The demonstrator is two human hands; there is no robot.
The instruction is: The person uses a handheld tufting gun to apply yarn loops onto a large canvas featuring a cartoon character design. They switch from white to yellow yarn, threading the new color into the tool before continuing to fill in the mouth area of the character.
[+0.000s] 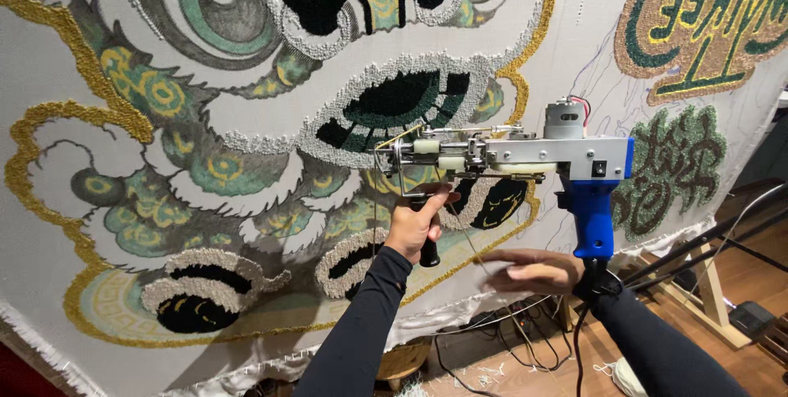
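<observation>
Stretched white tufting cloth (574,44) with a green-and-gold lion design fills the frame. At centre, left hand (417,229) fingers wrap the black front handle (428,251) of the blue-and-silver tufting gun (525,159); right hand (529,270) lies flat, fingers pressed together, beside its blue grip (593,220). Best to close that hand on the grip before pressing in.

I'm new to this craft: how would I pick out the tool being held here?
Find the big tufted cloth with its green, gold and black swirls, then its right-hand part. Before it hangs a tufting gun: the left hand holds its black front handle. Its metal body and blue rear handle match nothing nearby.
</observation>
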